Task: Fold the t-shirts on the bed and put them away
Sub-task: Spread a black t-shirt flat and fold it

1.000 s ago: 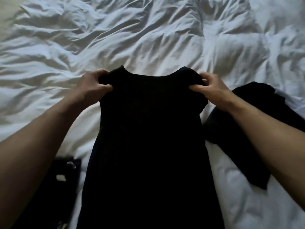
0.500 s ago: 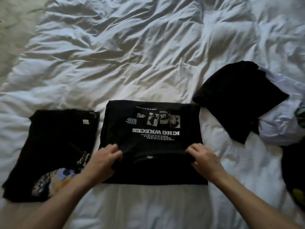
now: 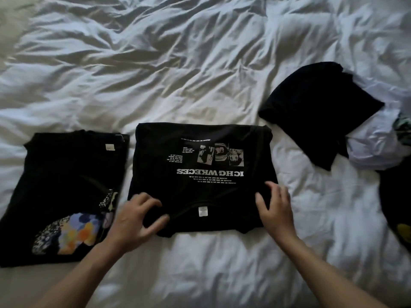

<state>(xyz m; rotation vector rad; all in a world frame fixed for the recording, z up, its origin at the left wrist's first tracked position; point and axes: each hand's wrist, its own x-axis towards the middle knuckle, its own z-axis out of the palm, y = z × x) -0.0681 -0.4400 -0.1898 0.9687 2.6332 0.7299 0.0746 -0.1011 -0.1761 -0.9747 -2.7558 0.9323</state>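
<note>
A folded black t-shirt with a white print [image 3: 200, 156] lies flat on the white duvet [image 3: 178, 63] in front of me, its collar and label toward me. My left hand [image 3: 135, 218] rests on its near left corner with the fingers spread. My right hand [image 3: 275, 210] touches its near right side, fingers relaxed. To the left lies another folded black t-shirt with a colourful floral print [image 3: 71, 174]. A crumpled black t-shirt [image 3: 315, 107] sits unfolded at the right.
A crumpled white garment [image 3: 373, 150] lies under and beside the unfolded black shirt. Another dark garment with a yellow mark [image 3: 398, 207] shows at the right edge. The rumpled duvet stretches away beyond the shirts.
A second ago both hands held the black shirt up by its shoulders. It has since been folded down onto the bed, and my fingers have loosened from gripping to resting on it.
</note>
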